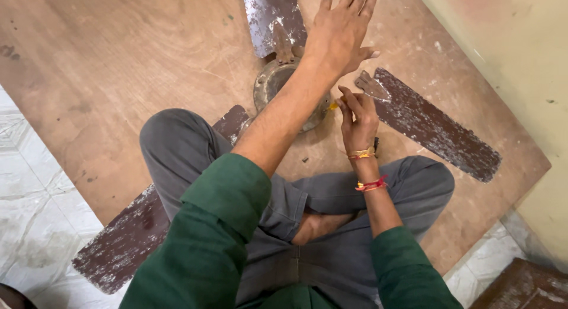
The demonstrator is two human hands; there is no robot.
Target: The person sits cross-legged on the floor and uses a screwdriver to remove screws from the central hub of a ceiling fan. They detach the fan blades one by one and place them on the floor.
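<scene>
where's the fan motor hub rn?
Head view, upper centre: the fan motor hub lies on the wooden board, under the left forearm, just left of the right hand.

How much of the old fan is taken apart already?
Little looks done: all three worn blades sit around the round motor on the wooden board. In hand: the right hand pinches a small yellow-tipped thing beside the motor, while the left hand is spread open above it. Whether any screws are out cannot be seen.
</scene>
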